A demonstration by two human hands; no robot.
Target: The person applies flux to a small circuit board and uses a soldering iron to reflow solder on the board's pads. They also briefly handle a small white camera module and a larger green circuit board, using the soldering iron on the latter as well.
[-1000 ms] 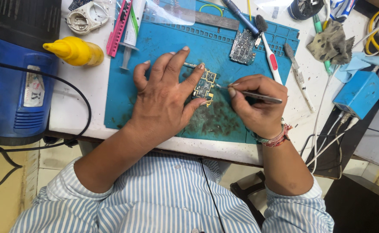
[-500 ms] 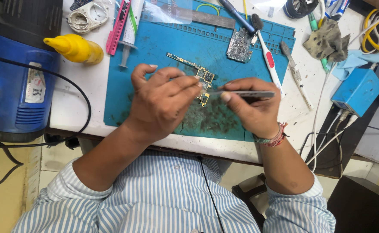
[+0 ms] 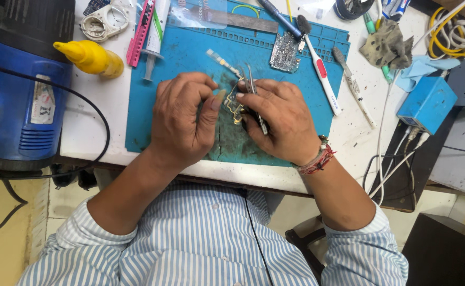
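Left hand (image 3: pixel 182 119): grip closed on the left edge of the small gold circuit frame (image 3: pixel 236 103), thumb and fingers pinching it just above the mat.
Right hand (image 3: pixel 282 119): grip closed on metal tweezers (image 3: pixel 254 98), tips touching the frame.
Frame's place: between both hands at the middle of the blue mat (image 3: pixel 179 58) on the table (image 3: pixel 92 122); both hands equally near.
Long axis: the tweezers run from the near right up to the frame.
Containers: a yellow squeeze bottle (image 3: pixel 89 57) stands at left, contents hidden; a syringe (image 3: pixel 154 32) lies beside it.

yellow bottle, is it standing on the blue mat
No, the yellow bottle lies on its side on the white tabletop, left of the blue mat.
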